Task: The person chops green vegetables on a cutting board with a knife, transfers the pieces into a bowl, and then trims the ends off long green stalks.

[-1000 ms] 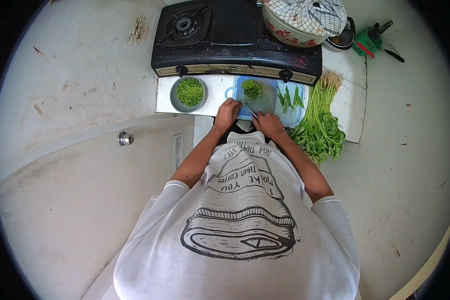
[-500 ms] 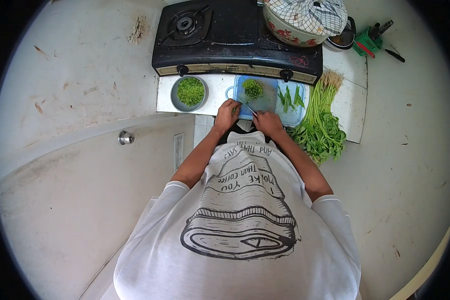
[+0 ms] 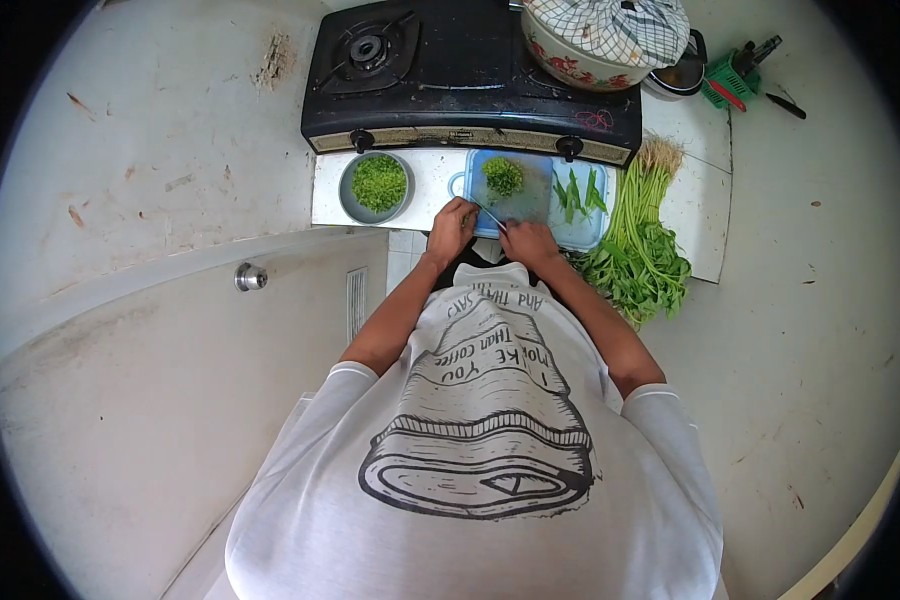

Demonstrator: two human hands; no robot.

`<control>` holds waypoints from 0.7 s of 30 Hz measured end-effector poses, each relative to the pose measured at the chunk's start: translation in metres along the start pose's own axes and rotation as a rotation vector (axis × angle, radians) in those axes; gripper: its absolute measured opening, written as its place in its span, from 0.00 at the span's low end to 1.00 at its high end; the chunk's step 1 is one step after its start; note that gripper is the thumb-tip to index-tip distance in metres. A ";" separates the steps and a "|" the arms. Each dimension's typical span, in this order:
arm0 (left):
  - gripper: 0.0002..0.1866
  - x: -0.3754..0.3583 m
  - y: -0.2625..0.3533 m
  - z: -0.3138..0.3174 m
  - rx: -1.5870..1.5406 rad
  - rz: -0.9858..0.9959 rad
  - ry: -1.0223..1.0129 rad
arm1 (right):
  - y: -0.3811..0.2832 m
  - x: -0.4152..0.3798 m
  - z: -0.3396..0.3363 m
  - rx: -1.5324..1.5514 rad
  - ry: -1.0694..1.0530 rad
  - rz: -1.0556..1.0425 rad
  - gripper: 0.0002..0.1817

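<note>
My right hand (image 3: 530, 244) is closed around the handle of a knife (image 3: 489, 214), whose thin blade points up and left over the blue cutting board (image 3: 532, 213). At the board's lower left edge, the fingers of my left hand (image 3: 454, 228) are curled together beside the blade tip. They pinch a bit of green vegetable, mostly hidden by the fingers. Above the blade lies a heap of finely chopped greens (image 3: 503, 177). Several longer cut green pieces (image 3: 571, 193) rest on the right side, on a paler blue surface.
Left of the board stands a grey bowl (image 3: 347, 205) of chopped greens. A leafy bunch with roots (image 3: 642, 220) lies to the right. Behind is a black gas stove (image 3: 460, 105) bearing a cloth-covered pot (image 3: 580, 70). A green basket (image 3: 722, 82) holds utensils, near a black-handled knife (image 3: 786, 106).
The view has shifted very slightly. My right hand and the knife have moved a little to the left, closer to my left hand, which stays nearly in place.
</note>
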State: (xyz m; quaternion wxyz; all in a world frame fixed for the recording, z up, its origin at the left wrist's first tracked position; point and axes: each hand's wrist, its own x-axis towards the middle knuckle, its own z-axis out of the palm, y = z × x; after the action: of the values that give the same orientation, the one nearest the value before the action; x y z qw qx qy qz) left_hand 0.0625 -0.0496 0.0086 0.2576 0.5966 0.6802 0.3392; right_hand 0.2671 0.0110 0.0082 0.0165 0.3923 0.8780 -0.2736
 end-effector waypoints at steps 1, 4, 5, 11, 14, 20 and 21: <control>0.08 0.000 0.001 0.000 0.001 0.000 0.005 | -0.002 0.003 -0.001 0.004 -0.002 0.003 0.21; 0.07 0.001 0.003 -0.002 0.012 -0.029 0.002 | -0.002 0.001 -0.003 -0.010 -0.017 0.018 0.20; 0.06 0.001 0.003 -0.002 0.016 -0.044 -0.003 | -0.001 -0.002 -0.004 -0.005 -0.019 0.020 0.20; 0.06 0.002 0.002 -0.002 -0.004 -0.042 -0.012 | 0.001 -0.008 -0.008 -0.008 -0.035 0.058 0.21; 0.06 0.002 0.001 -0.002 0.006 0.008 -0.002 | 0.000 -0.007 -0.009 -0.006 -0.033 0.052 0.21; 0.06 0.001 -0.001 -0.002 0.016 0.002 -0.007 | -0.004 -0.011 -0.006 -0.012 -0.040 0.015 0.20; 0.06 0.002 0.000 -0.003 0.014 -0.012 -0.011 | -0.004 -0.010 -0.004 -0.010 -0.029 0.012 0.20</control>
State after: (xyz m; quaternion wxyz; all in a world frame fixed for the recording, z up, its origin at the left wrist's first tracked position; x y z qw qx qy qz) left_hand 0.0605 -0.0484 0.0105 0.2591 0.5962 0.6847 0.3295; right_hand 0.2717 0.0040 0.0160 0.0330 0.3933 0.8768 -0.2748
